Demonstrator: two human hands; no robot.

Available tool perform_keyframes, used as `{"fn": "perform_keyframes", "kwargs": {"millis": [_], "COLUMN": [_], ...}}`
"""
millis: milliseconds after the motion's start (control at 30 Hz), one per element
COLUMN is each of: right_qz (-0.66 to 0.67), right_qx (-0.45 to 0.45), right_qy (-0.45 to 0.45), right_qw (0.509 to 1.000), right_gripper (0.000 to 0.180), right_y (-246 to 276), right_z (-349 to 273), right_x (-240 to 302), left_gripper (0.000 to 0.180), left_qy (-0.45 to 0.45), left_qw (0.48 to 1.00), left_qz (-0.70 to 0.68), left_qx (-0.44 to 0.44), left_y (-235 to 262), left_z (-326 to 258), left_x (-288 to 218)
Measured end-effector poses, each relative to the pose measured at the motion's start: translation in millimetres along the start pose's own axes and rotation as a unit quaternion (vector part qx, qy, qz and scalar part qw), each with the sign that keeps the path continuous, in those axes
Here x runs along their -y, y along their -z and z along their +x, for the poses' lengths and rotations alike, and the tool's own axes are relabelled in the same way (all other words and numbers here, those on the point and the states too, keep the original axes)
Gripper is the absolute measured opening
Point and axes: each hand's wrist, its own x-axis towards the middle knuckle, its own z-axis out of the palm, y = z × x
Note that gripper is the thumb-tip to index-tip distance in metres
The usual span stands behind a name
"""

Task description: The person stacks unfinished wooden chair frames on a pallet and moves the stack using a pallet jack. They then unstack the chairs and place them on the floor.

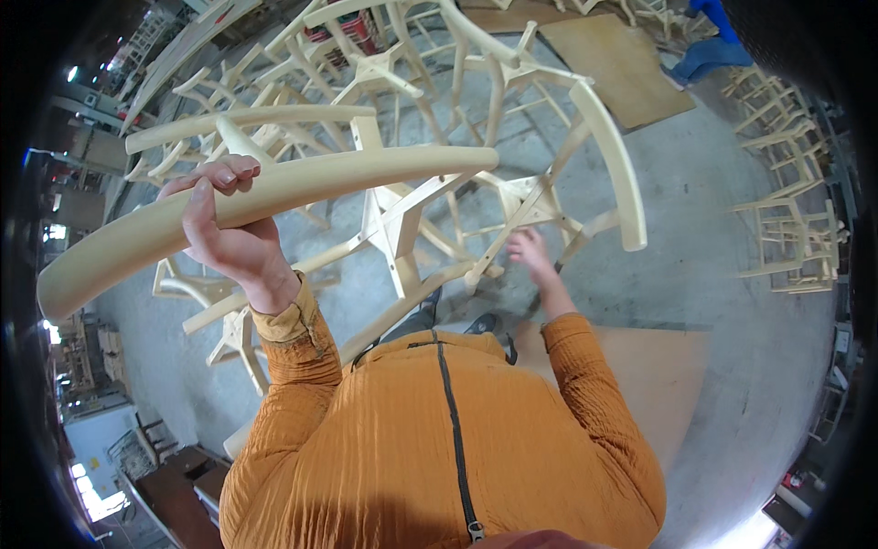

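My left hand (229, 224) is raised and gripped around the curved top rail (302, 188) of a pale unfinished wooden chair frame (398, 220). The rail runs from the lower left up to the middle of the view. My right hand (530, 252) reaches down to a lower rail (494, 252) of the same frame; whether its fingers close on the wood I cannot tell. A second bent rail (617, 165) arcs down on the right. My orange jacket sleeves fill the lower part of the view.
Several more unfinished chair frames (366, 64) crowd the concrete floor ahead. A row of them (791, 229) stands at the right. Flat brown boards lie on the floor ahead (622, 69) and at my feet (668, 375). A person in blue (709, 50) bends at the far right.
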Motion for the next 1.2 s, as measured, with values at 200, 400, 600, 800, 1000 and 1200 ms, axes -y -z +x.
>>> {"fn": "perform_keyframes", "kwargs": {"millis": [200,400,600,800,1000,1200], "right_qz": [0.019,-0.015,-0.009,0.058,0.23,0.394], "right_qx": [0.126,0.133,0.11,0.14,0.134,0.22], "right_qy": [-0.081,-0.111,-0.172,-0.28,-0.343,-0.384], "right_qw": [0.989,0.985,0.979,0.948,0.901,0.805], "right_gripper": [0.028,0.02,0.025,0.041,0.069,0.062], "right_y": [-49,-32,-37,-94,-206,-311], "right_z": [-12,-4,3,39,122,116], "right_x": [-26,-38,-65,-102,-40,-20], "left_gripper": [0.019,0.016,0.009,0.014,0.021,0.023], "left_qy": [0.003,0.019,0.117,0.185,0.165,0.16], "left_qw": [0.998,0.997,0.974,0.929,0.943,0.952], "left_qz": [0.022,0.068,0.088,-0.057,-0.034,-0.007], "left_qx": [0.058,-0.025,-0.171,-0.315,-0.286,-0.261], "left_y": [15,62,125,206,233,234], "left_z": [-11,-7,-6,12,-8,-45], "left_x": [30,94,134,121,50,1]}}
